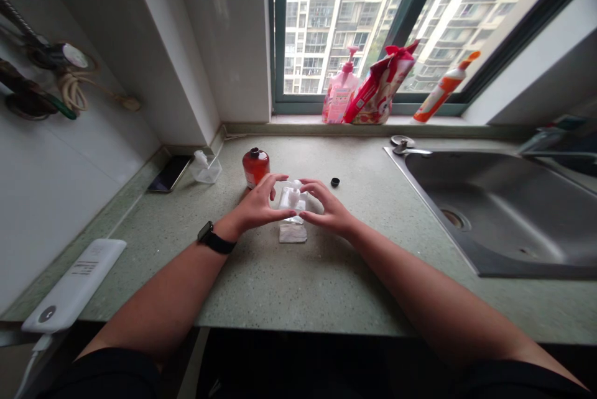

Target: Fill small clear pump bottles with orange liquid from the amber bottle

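Nothing you had in view could be read. The white power bank (73, 284) carried a small block of dark printed lines, too blurred to make out. The pink pump bottle (339, 91) on the window ledge bore a label, and the red-and-white bag (380, 85) beside it was printed with a pattern, but neither gave a legible word. The orange-and-white tube (443, 91) showed no readable print either. The clear plastic pump container (292, 200) between your left hand (252, 205) and right hand (326, 207) showed no legible marking.
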`<state>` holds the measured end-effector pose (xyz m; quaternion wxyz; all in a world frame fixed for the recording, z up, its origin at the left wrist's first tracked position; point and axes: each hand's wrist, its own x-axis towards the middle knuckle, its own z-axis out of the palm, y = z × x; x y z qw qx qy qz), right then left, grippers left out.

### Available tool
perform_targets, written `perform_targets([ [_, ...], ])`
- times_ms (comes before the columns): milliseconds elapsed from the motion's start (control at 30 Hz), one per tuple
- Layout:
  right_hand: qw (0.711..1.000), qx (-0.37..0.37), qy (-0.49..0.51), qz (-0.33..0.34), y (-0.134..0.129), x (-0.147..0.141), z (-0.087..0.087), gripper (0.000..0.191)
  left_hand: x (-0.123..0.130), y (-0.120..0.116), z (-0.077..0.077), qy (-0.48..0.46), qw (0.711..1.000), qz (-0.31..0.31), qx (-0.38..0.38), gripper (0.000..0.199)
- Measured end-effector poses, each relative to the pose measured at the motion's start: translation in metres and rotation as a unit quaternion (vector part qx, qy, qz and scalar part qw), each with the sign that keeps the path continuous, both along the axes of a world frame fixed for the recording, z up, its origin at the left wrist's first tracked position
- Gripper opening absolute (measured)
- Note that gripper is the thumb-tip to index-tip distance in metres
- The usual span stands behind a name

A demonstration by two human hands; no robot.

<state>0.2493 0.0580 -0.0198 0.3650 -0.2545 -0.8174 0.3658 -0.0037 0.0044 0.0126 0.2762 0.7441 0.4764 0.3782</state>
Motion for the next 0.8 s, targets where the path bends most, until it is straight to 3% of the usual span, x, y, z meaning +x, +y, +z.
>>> perform_targets([
  [100,1.000,-0.006,0.001,0.006,0.000,0.002,0.002,0.047,-0.004,0.003,-0.003,-0.006,1.000,-0.003,-0.006,0.091],
  [267,0.998,-0.058,-0.003,0.006,0.001,-0.010,-0.004,0.057,-0.003,0.005,-0.005,-0.029,0.999,-0.002,-0.021,0.097],
  [500,0.989,-0.070,0.079,-0.105,0.000,-0.030,-0.009,0.051,0.000,0.005,-0.004,-0.041,0.999,-0.002,-0.024,0.093],
  [667,0.993,-0.028,0.077,-0.088,-0.004,-0.025,-0.003,0.032,0.001,0.005,-0.005,-0.043,0.999,-0.014,-0.024,0.092],
  [800,0.994,0.000,0.053,-0.093,-0.004,-0.032,0.001,0.037,0.001,0.005,-0.006,-0.058,0.998,-0.025,-0.021,0.088],
])
